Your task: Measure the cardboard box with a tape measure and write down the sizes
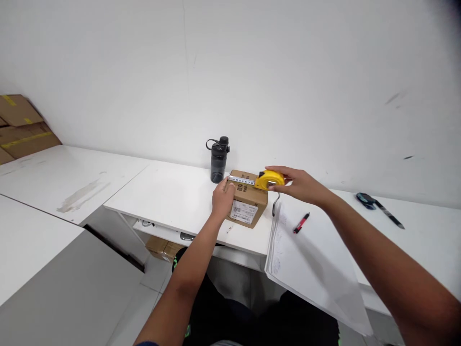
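A small brown cardboard box (257,218) with a white label on its front stands on the white desk. My right hand (300,185) is closed round a yellow tape measure (269,179) at the box's top right edge. Its pulled-out blade (242,180) lies across the top of the box, numbers facing up. With fingers bent at the box's left side, my left hand (222,197) grips that edge beside the blade's end. Whether those fingers also pinch the blade tip is hidden. A strap hangs from the tape measure on the right.
Behind the box stands a dark water bottle (218,161). To the right, a red and black pen (301,223) lies on a stack of white paper (317,259) overhanging the desk front. Farther right are a dark pointed tool (389,214) and a roundish dark object (366,200). Cartons (27,137) sit far left.
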A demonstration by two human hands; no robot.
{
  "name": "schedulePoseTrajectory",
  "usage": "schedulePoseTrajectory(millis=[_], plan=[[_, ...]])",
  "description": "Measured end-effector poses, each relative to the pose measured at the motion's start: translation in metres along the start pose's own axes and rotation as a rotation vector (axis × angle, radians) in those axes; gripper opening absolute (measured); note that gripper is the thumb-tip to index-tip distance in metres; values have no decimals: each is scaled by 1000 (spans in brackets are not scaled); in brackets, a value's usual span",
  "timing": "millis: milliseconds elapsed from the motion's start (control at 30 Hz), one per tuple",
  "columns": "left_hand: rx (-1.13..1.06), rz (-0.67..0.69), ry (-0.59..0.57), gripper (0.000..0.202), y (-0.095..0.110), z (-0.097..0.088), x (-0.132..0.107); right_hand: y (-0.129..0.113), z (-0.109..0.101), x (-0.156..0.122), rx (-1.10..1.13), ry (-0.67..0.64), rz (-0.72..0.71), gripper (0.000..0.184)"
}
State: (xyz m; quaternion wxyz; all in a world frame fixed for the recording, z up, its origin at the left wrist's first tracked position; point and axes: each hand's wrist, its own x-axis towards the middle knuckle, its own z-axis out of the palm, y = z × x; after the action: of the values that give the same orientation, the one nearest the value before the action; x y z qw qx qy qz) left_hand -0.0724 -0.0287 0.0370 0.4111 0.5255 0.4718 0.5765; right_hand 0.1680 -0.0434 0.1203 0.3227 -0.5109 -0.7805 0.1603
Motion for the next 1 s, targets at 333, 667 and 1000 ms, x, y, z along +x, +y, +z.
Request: schedulePoseTrajectory(millis=[333,667,1000], plan=[[32,-76,50,60,18,6,-23,-49,71,61,98,187,-22,63],[233,-30,147,54,35,-14,-5,-66,62,51,-366,242,129,49],[-23,-37,-147,36,-3,-18,57,-80,85,57,-583,181,118,46]])
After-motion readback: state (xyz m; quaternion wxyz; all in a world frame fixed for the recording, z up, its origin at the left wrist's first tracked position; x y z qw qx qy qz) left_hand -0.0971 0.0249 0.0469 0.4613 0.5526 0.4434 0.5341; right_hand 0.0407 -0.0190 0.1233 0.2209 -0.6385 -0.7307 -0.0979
